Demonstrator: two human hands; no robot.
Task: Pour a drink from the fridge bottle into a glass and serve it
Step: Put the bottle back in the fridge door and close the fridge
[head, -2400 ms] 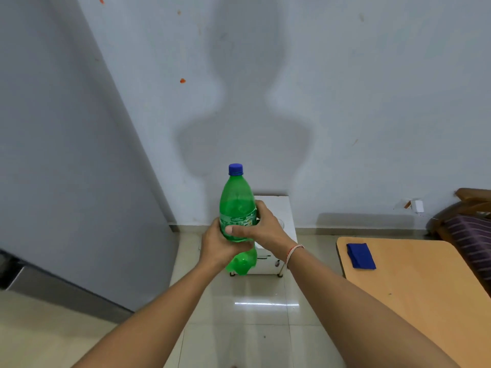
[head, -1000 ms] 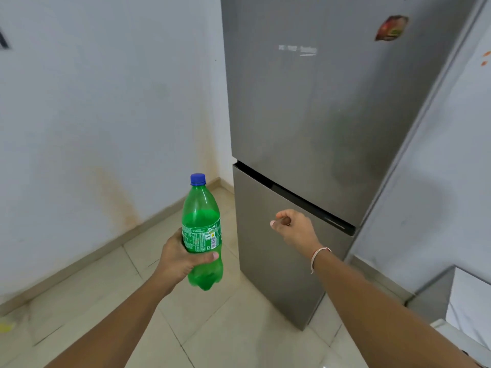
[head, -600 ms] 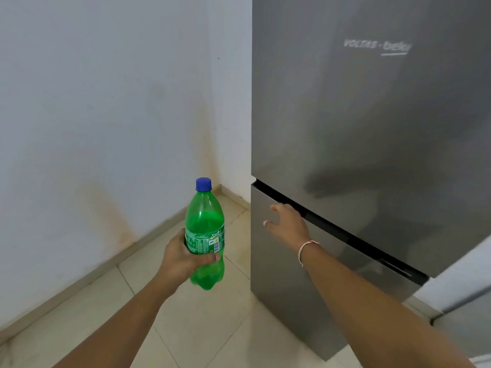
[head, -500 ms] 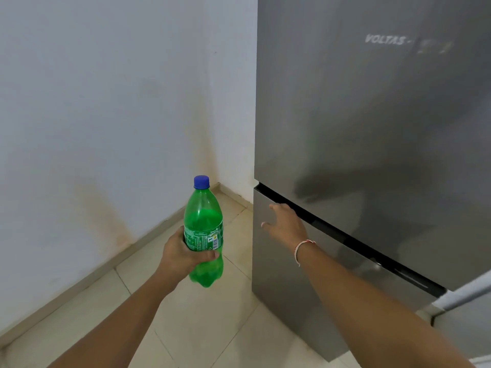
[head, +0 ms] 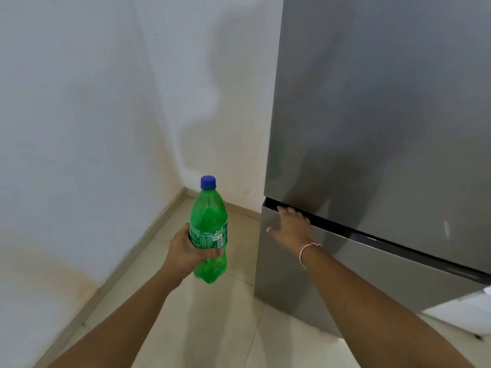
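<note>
A green plastic bottle (head: 210, 229) with a blue cap and some liquid in it is held upright in my left hand (head: 186, 254), which wraps its labelled middle. To its right stands a grey two-door fridge (head: 372, 128), both doors closed. My right hand (head: 291, 225) lies on the top edge of the lower fridge door (head: 287, 274), its fingertips hooked into the dark gap between the doors near the left corner. No glass is in view.
A white wall (head: 79, 128) runs along the left and meets a second wall in a corner behind the bottle. Beige floor tiles (head: 212, 328) lie below. A white object (head: 462, 309) pokes in at the right edge beside the fridge.
I have turned from the table side to face the fridge. My right hand left the bottle and reached to the lower door's top edge, its fingers now in the gap. The left hand keeps the bottle.
</note>
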